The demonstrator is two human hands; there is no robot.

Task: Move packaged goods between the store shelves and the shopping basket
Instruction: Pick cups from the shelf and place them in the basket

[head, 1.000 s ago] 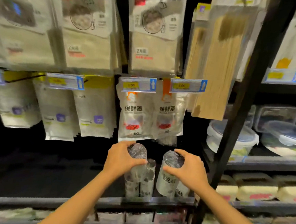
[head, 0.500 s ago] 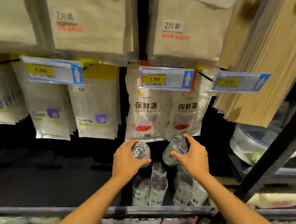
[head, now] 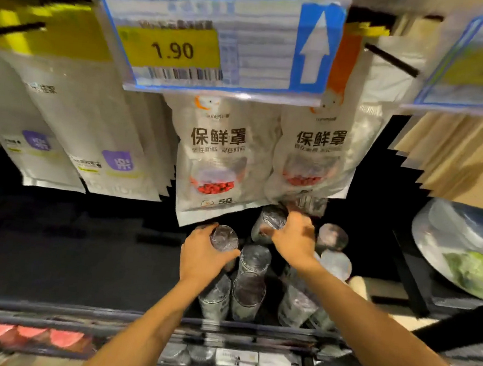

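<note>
Between the curled fingers and thumb of the left grip [head: 203, 257] sits a shiny, plastic-wrapped left cylinder [head: 224, 238]. It is held round its upper end, with its round top facing up. Just to the right, the right grip [head: 295, 241] closes on the top of the right cylinder [head: 270, 219], which tilts slightly leftward. Both are over the dark shelf [head: 80, 255], but whether their bases touch it is hidden.

Between and below the two grips stand more cylinders [head: 249, 292] of the same kind, upright and packed close. One is under the left wrist, two are in line between the wrists, and others are just right of the right grip.

Just above the grips hang two white bags [head: 215, 162] printed with a covered bowl of red berries. The lower edge of the right-hand bag is just beside the right grip's fingers. What the bags hold cannot be told. Higher up hangs a price tag [head: 218, 42] reading 1.90, with a white arrow on blue.

Well left of the left grip hang white pouches [head: 114, 147] with purple marks. Well right of the right grip lies a clear lidded container [head: 442, 231], with something green showing through it. Above it hang packs of pale wooden sticks [head: 458, 153].
</note>
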